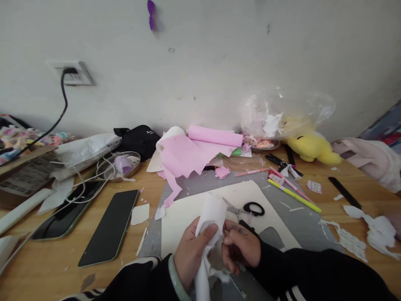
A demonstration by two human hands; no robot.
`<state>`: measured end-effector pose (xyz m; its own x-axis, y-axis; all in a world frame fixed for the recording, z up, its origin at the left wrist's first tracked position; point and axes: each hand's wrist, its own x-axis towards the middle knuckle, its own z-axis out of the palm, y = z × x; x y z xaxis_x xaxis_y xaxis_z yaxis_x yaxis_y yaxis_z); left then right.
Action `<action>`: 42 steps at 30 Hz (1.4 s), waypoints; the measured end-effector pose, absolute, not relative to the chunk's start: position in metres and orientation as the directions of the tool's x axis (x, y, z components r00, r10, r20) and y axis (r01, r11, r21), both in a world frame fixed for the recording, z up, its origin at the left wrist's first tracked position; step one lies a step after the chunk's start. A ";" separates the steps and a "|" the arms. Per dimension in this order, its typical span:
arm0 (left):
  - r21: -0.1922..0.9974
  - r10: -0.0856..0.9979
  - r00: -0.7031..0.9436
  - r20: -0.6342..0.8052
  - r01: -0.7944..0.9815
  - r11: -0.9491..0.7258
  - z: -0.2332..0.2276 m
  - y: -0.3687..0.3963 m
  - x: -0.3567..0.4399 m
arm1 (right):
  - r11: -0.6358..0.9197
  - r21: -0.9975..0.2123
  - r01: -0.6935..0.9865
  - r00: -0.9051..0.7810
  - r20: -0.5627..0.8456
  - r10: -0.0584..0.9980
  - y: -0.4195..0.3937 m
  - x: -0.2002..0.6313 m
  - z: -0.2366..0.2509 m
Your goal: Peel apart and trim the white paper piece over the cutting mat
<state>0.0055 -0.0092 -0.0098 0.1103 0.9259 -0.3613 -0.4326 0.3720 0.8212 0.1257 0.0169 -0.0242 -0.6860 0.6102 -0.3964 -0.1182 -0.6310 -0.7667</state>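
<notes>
My left hand (191, 251) pinches a crumpled strip of white paper (210, 217) between thumb and fingers; the strip trails down past my wrist. My right hand (241, 246) is curled beside it, its fingertips touching the same paper. Both hands hover over a cream sheet (188, 213) lying on a grey cutting mat (300, 225). Black-handled scissors (247, 207) lie shut on the sheet just beyond my hands.
Two phones (109, 228) lie at left with white cables. Pink paper rolls (194, 150), a black pouch (140, 140) and a yellow plush toy (311, 146) sit by the wall. Pens (293, 194) and white paper scraps (372, 228) lie at right.
</notes>
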 end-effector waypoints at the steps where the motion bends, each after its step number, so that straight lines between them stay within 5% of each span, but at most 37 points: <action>1: 0.821 0.924 0.109 -0.367 -0.430 0.376 -0.010 -0.009 0.005 | -0.632 -0.766 -0.121 -0.688 -0.394 0.609 0.017 0.126 -0.024; 10: 0.797 0.908 -0.032 -0.419 -0.492 0.350 -0.011 -0.003 0.005 | -0.646 -0.753 -0.124 -0.691 -0.402 0.601 0.014 0.125 -0.023; 24: 0.918 0.925 0.243 -0.290 -0.202 0.341 -0.014 -0.009 0.005 | -0.605 -0.791 -0.085 -0.672 -0.403 0.621 0.015 0.127 -0.024; 38: 0.818 0.893 0.023 -0.450 -0.390 0.423 -0.008 -0.006 0.005 | -0.634 -0.759 -0.151 -0.662 -0.398 0.635 0.014 0.125 -0.023; 42: 0.843 0.907 0.077 -0.414 -0.345 0.413 -0.010 -0.007 0.006 | -0.631 -0.762 -0.144 -0.649 -0.409 0.642 0.014 0.125 -0.023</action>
